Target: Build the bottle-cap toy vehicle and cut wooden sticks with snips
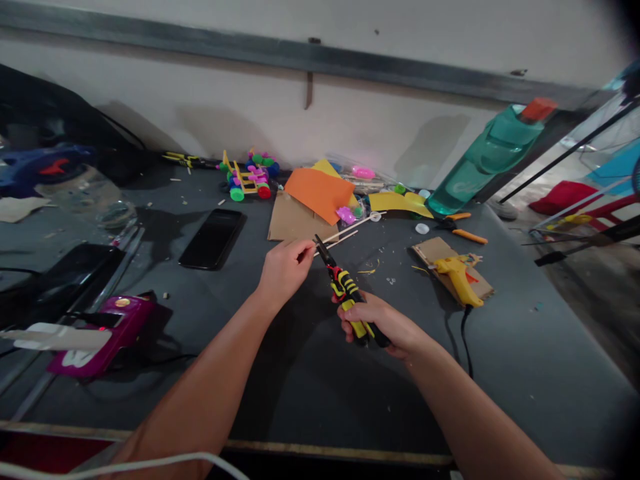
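My left hand (287, 270) is closed in a pinch around the end of a thin wooden stick (349, 233), which runs off to the right behind the tool's jaws. A second pale stick (353, 225) lies nearly alongside it. My right hand (375, 323) is wrapped round the yellow-and-black handles of a pair of pliers (345, 283). Their dark jaws point up and left, close to my left fingertips and across the stick. Whether the jaws touch the stick I cannot tell.
Behind my hands lie brown cardboard (285, 223) and orange paper (320, 193), near a colourful wheeled toy (247, 180). A phone (213, 239) and a purple power strip (107, 333) are left. Rightward are a yellow glue gun (459, 279), orange-handled pliers (465, 230) and a green bottle (490, 160).
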